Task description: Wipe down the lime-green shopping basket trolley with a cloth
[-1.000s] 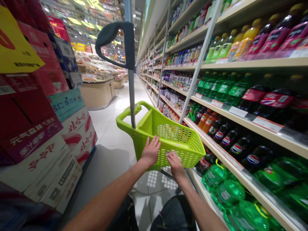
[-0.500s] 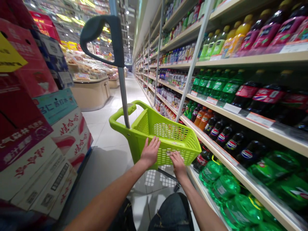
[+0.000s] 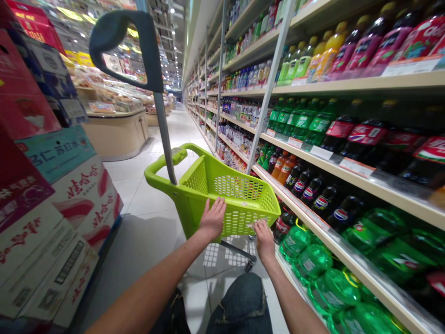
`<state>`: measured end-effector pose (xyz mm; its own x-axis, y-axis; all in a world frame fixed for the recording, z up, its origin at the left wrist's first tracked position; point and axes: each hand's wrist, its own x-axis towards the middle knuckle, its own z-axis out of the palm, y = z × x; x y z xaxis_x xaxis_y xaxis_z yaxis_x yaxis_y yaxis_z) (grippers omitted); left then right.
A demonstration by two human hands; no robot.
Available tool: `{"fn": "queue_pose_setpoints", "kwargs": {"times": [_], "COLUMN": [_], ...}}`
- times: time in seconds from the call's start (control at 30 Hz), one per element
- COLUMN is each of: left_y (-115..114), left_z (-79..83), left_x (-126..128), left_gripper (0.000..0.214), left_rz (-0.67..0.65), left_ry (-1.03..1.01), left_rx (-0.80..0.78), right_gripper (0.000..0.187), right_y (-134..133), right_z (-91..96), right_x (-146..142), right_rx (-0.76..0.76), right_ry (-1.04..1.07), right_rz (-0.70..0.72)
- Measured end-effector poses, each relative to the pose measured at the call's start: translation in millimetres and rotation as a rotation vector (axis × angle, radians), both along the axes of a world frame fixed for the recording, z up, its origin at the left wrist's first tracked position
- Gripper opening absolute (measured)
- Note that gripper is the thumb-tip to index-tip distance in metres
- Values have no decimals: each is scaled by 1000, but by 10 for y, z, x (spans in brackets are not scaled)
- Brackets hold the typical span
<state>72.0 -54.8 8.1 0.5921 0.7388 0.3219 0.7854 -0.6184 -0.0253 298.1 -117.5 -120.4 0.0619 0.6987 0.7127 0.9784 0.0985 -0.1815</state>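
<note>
Left hand [image 3: 213,218] flat, unclenched against green basket [image 3: 189,198], mid-frame; right hand [image 3: 264,239] pinches pale scrap [image 3: 251,225], lower, right of centre.

A green wheeled basket [image 3: 190,200] stands on the pale tiled floor [image 3: 144,229].

A: Where do we have the basket [image 3: 187,195]?

B: Before us, over the floor [image 3: 142,241], between stacked cartons [image 3: 85,197] on our left and shelving [image 3: 358,83] on our right. Handle [image 3: 155,55] at its left end, wheel [image 3: 249,266] below it.

A: What's on the shelving?

B: Bottles [image 3: 314,263] in rows, lowest ones just right of the basket.

A: Further out?

B: Worktop [image 3: 116,134] ahead-left of us, beyond the cartons, packages [image 3: 101,107] on it. Shelving runs on ahead along the aisle's [image 3: 179,121] right side.
</note>
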Motion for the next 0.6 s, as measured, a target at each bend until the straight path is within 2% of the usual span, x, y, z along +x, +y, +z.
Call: {"fn": "queue_pose_setpoints", "kwargs": {"times": [0.07,0.1,0.13,0.23,0.3,0.37,0.5,0.53,0.6], "left_y": [8,11,12,5,-2,-8,-13,-13,-13], "left_z": [-9,-15,-23,-47,-56,-57,-47,-46,-51], "left_x": [-18,-21,-20,10,29,33,8,4,3], "left_gripper": [51,51,51,52,53,53,51,51,50], "left_rz": [-22,-24,-19,11,22,20,7,6,6], "left_ry": [2,0,-2,-4,-4,-7,-10,-12,-16], "left_rx": [13,19,24,22,16,16,11,10,7], "right_gripper": [46,45,43,38,37,39,47,49,50], "right_y": [-100,-118,-110,23,107,119,-4,-25,-17], "right_z": [-158,-157,-103,209,337,291,18,16,144], "right_x": [36,71,120,314,427,482,456,447,453], "right_rx": [-41,-27,6,124,131,87,25,37,93], "right_ry": [10,22,36,78,107,136,159,162,169], "right_rz": [9,7,-1,-62,-110,-146,-144,-139,-142]}}
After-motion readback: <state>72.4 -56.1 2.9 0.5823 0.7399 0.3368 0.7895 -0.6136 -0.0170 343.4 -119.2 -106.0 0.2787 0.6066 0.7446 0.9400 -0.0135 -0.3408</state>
